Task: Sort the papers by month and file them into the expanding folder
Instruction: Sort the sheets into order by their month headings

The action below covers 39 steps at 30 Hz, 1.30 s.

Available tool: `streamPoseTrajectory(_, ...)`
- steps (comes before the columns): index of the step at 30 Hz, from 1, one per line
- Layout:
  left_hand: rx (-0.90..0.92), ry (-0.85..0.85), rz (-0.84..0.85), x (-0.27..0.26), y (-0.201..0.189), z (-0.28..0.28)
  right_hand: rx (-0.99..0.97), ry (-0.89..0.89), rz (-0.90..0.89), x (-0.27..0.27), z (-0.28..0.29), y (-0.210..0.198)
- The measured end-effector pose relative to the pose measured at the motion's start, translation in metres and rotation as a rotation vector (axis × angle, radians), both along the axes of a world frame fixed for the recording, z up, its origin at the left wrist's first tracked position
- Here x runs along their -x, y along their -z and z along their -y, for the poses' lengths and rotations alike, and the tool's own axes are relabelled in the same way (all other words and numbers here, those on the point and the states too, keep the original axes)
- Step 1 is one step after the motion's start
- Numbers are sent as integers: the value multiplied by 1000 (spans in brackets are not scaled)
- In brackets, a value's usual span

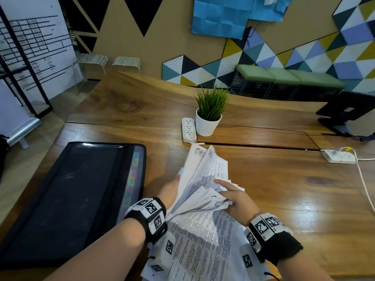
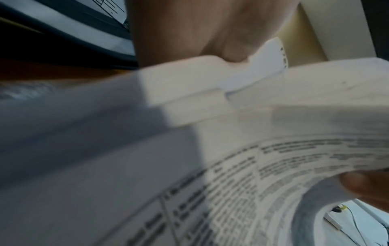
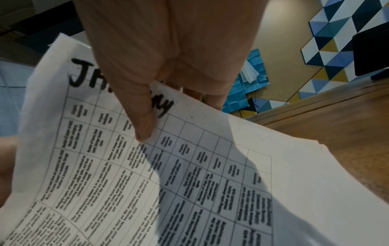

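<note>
A thick stack of printed papers point(image 1: 203, 236) lies fanned near the table's front edge, with its upper sheets lifted. My left hand point(image 1: 175, 184) grips the raised sheets at their left edge, fingers hidden behind them. My right hand point(image 1: 227, 192) pinches a bundle of sheets, index finger stretched on top. In the right wrist view my thumb point(image 3: 145, 129) presses on a gridded sheet point(image 3: 210, 166) with a handwritten heading that starts with "J". The left wrist view is filled by blurred papers point(image 2: 210, 116). The black expanding folder point(image 1: 71, 199) lies flat to the left, coloured tabs point(image 1: 133, 175) showing along its right side.
A potted plant point(image 1: 209, 116) and a white power strip point(image 1: 188, 129) stand just beyond the papers. A second power strip point(image 1: 338, 157) with a cable lies at the right, and a dark monitor point(image 1: 349, 110) sits far right. Bare wooden table point(image 1: 284, 189) stretches right of my hands.
</note>
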State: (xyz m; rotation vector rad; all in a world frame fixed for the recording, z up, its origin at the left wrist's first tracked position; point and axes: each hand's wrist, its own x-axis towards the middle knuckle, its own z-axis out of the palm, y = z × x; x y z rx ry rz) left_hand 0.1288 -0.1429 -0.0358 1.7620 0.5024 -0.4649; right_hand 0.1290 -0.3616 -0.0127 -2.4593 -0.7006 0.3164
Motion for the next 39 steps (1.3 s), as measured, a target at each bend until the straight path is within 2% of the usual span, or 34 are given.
streamPoseTrajectory(3, -115, 130, 47, -3, 10, 7, 2, 6, 9, -3, 0, 3)
streamPoseTrajectory(6, -130, 207, 52, -2, 18, 8, -10, 4, 5, -3, -1, 3)
streamPoseTrajectory(8, -196, 200, 97, 2, 16, 8, -7, 4, 3, -3, -2, 2)
streamPoseTrajectory(11, -386, 130, 270, 8, 8, 5, 7, -9, 13, -3, -2, 4)
streamPoseTrajectory(16, -555, 125, 467, 9, -20, -9, 35, -22, 57, -4, -9, 3)
streamPoseTrajectory(20, -529, 23, 454, -1, -39, -42, 76, -44, 66, -7, -16, 2)
streamPoseTrajectory(25, -584, 220, 400, -11, -48, -77, 102, -78, 60, -13, -30, -5)
streamPoseTrajectory(28, -643, 139, 405, -11, -54, -89, 83, -76, 61, -14, -37, -6)
streamPoseTrajectory(34, -738, -61, 607, -13, -95, -124, 128, -54, 114, -14, -45, -2)
streamPoseTrajectory(37, -798, -150, 686, -17, -121, -140, 135, -66, 50, -16, -47, -4)
streamPoseTrajectory(39, -751, -225, 728, -18, -137, -150, 194, -55, 12, -18, -45, -8)
